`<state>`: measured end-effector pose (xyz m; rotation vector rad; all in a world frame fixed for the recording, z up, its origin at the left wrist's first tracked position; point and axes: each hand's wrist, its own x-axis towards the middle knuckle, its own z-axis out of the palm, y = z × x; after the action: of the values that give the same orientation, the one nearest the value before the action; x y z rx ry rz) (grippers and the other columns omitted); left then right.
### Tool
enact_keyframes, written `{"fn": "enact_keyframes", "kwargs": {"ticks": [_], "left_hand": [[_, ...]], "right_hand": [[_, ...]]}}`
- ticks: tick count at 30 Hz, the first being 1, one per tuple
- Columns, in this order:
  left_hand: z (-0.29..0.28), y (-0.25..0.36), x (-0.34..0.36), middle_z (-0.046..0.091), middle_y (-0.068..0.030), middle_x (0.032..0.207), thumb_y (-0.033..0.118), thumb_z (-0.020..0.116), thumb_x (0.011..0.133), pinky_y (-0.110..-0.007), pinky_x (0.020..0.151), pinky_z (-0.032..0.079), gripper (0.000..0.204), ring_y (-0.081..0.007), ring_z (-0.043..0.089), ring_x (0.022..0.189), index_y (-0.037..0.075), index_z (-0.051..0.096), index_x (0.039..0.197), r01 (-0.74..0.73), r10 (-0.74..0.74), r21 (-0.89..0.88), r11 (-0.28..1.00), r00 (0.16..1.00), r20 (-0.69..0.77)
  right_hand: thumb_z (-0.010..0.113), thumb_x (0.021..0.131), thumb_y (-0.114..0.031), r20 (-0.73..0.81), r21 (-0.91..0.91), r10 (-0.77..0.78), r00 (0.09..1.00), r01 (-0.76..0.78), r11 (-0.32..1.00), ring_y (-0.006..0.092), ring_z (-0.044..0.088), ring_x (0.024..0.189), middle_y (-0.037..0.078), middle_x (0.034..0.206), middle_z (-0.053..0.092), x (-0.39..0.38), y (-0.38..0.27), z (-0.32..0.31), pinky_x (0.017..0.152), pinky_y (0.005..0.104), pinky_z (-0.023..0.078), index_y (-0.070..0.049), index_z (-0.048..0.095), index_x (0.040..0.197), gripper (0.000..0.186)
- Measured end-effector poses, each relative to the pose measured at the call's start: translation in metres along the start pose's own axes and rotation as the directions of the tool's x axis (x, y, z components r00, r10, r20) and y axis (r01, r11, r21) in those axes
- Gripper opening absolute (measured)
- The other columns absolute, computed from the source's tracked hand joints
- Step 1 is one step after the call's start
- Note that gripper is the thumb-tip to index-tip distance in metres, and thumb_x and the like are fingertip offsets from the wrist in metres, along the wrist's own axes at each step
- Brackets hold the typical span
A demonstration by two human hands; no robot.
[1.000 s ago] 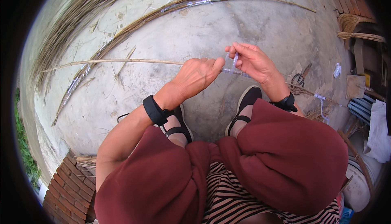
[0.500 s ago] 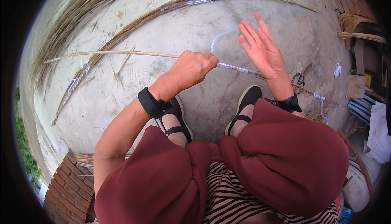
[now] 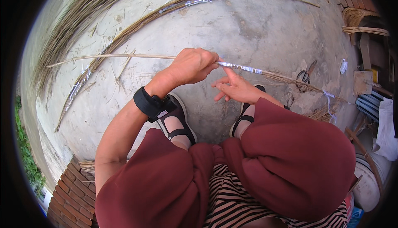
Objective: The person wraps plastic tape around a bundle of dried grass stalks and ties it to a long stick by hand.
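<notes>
My left hand (image 3: 194, 65) is closed around a long thin stick (image 3: 137, 55) held crosswise above the floor. Just right of that fist, the stick is wound with shiny clear plastic strip (image 3: 240, 67). Beyond the winding it runs into a bundle of thin twigs (image 3: 286, 78), with another plastic tie (image 3: 328, 94) near its far right end. Under the winding is my right hand (image 3: 237, 88), its fingers apart and the index finger reaching up to the stick beside my left fist. Whether that finger presses the strip's loose end is hidden.
Long wrapped twig bundles (image 3: 143, 21) lie across the concrete floor, beside a large pile of loose twigs (image 3: 78, 25) at far left. Scissors (image 3: 304, 75) rest behind the held bundle. Bricks (image 3: 72, 195) are stacked at lower left; blue slats (image 3: 371, 107) and a white bag (image 3: 386, 130) are at right.
My right hand has come down and left from above the stick to beneath it, near my left fist. The loose plastic strip it trailed no longer shows stretched out. My left hand keeps its grip.
</notes>
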<state>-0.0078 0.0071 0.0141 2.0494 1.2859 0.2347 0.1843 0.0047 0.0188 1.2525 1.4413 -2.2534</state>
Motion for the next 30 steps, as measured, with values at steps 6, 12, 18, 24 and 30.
{"fn": "enact_keyframes", "kwargs": {"ticks": [6, 12, 18, 24, 30], "left_hand": [[-0.004, 0.011, 0.005, 0.06, -0.0126, 0.067, 0.019, 0.054, 0.078, -0.039, 0.058, 0.045, 0.015, -0.0311, 0.058, 0.066, 0.007, 0.061, 0.082, 0.016, -0.015, -0.156, 0.988, 1.0, 0.013], [-0.003, 0.008, 0.002, 0.061, -0.0129, 0.071, 0.013, 0.056, 0.077, -0.035, 0.06, 0.045, 0.021, -0.03, 0.058, 0.068, 0.005, 0.057, 0.098, 0.012, -0.012, -0.276, 0.961, 1.0, 0.0], [-0.018, -0.006, -0.009, 0.062, -0.0126, 0.074, 0.014, 0.062, 0.073, -0.035, 0.062, 0.046, 0.033, -0.0281, 0.06, 0.069, 0.006, 0.054, 0.104, 0.0, -0.004, 0.024, 1.0, 0.986, 0.165], [-0.02, -0.009, -0.015, 0.062, -0.0119, 0.078, 0.014, 0.064, 0.072, -0.035, 0.062, 0.046, 0.034, -0.0286, 0.059, 0.071, 0.003, 0.054, 0.102, 0.007, 0.009, -0.127, 0.992, 0.992, 0.129], [-0.011, -0.01, -0.015, 0.06, -0.0115, 0.084, 0.013, 0.06, 0.075, -0.036, 0.062, 0.046, 0.029, -0.03, 0.058, 0.073, 0.002, 0.053, 0.101, -0.172, 0.169, 0.026, 0.985, 0.982, 0.082]], "right_hand": [[0.046, 0.088, -0.021, -0.107, 0.256, -0.231, 0.967, 0.251, 0.934, 0.0103, 0.057, 0.073, 0.007, 0.092, 0.056, 0.021, 0.021, 0.003, 0.057, 0.0205, 0.042, -0.012, 0.029, 0.126, 0.043], [0.041, 0.091, -0.028, -0.023, 0.285, -0.184, 0.983, 0.183, 0.941, 0.0061, 0.05, 0.065, 0.001, 0.078, 0.055, 0.02, 0.026, -0.002, 0.055, 0.0191, 0.039, -0.007, 0.053, 0.079, 0.027], [0.042, 0.091, -0.029, -0.066, 0.241, -0.224, 0.972, 0.233, 0.942, 0.0061, 0.048, 0.062, 0.0, 0.072, 0.056, 0.01, 0.017, -0.007, 0.055, 0.0194, 0.039, -0.007, 0.054, 0.072, 0.031], [0.042, 0.09, -0.027, -0.035, 0.238, -0.239, 0.97, 0.24, 0.941, 0.0058, 0.047, 0.061, 0.0, 0.071, 0.055, 0.009, 0.013, -0.009, 0.055, 0.0196, 0.038, -0.007, 0.054, 0.071, 0.03], [0.041, 0.091, -0.029, -0.033, 0.237, -0.196, 0.98, 0.199, 0.951, 0.0051, 0.046, 0.059, -0.001, 0.069, 0.053, 0.007, 0.015, -0.014, 0.055, 0.0185, 0.037, -0.008, 0.051, 0.07, 0.031]]}}
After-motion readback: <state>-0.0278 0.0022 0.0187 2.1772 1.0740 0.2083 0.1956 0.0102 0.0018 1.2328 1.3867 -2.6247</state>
